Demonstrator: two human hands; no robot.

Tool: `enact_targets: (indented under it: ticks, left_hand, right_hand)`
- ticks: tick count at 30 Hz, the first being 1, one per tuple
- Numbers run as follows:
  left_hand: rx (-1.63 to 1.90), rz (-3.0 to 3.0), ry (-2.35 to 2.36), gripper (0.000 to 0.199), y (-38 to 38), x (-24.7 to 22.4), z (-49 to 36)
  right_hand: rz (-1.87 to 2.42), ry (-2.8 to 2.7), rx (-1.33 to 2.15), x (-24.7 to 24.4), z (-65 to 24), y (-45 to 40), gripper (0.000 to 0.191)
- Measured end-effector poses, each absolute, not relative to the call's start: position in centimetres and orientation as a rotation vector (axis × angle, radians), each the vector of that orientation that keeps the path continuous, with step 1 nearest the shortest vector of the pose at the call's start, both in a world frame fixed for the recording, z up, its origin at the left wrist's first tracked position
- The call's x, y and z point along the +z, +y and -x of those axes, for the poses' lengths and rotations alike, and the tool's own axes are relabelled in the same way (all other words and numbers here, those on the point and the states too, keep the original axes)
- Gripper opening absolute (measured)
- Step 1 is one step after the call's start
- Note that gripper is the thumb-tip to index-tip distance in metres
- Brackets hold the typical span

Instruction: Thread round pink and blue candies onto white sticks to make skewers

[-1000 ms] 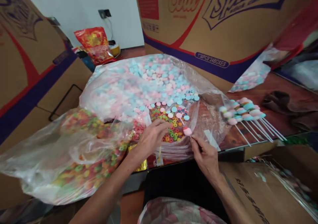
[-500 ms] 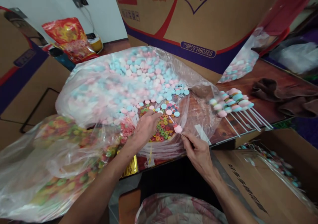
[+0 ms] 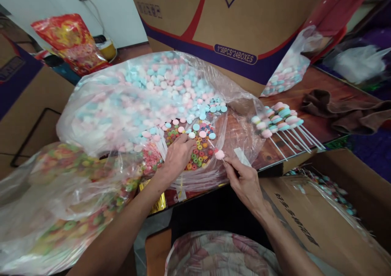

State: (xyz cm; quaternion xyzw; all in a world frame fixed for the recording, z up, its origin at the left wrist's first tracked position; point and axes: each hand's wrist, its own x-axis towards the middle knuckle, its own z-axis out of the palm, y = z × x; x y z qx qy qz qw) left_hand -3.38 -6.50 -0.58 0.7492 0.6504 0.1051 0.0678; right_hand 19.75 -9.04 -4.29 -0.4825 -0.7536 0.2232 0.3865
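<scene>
At the left side of the bench [image 3: 320, 78], a clear bag [image 3: 76, 200] of bright ring sweets lies slumped. Behind it, a red packet [image 3: 65, 35] leans near the wall [image 3: 124, 17]. Next comes a big bag [image 3: 122, 109] of pink, blue and white marshmallows, and some spill out along its near edge.

In front of that, the left hand [image 3: 177, 153] is over a pile of loose rings [image 3: 200, 155]. Its fingers bend down beside a white marshmallow [image 3: 191, 135], but I cannot tell if they pinch anything.

Just to the right, the right hand [image 3: 246, 182] has its fingers squeezed on a thin white stick [image 3: 211, 144] that tilts up to the left. A pink marshmallow [image 3: 219, 155] sits on it with a bit of red beside it, and the bare tip pokes out past them.

The step looks like sliding sweets onto the stick. The next move calls for one sweet lined up with the tip, with the stick kept steady.

Farther right, a bunch of filled sticks [image 3: 281, 121] lies near a brown cloth [image 3: 336, 111].
</scene>
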Motion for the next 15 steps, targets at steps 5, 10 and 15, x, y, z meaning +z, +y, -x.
enact_targets:
  ticks: [5,10,15]
  left_hand:
    - [0.14,-2.402,1.936,0.023,-6.8,-0.49,3.17]
    - [0.039,-2.461,1.836,0.024,-6.47,-0.24,3.05]
    - [-0.003,-2.45,1.796,0.021,-5.89,-0.16,2.63]
  right_hand:
    - [1.242,-1.908,0.582,-4.59,-19.45,-9.11,0.023]
    - [1.231,-1.912,0.594,-4.41,-19.43,-9.04,0.024]
    - [1.228,-1.911,0.596,-4.22,-19.35,-9.07,0.024]
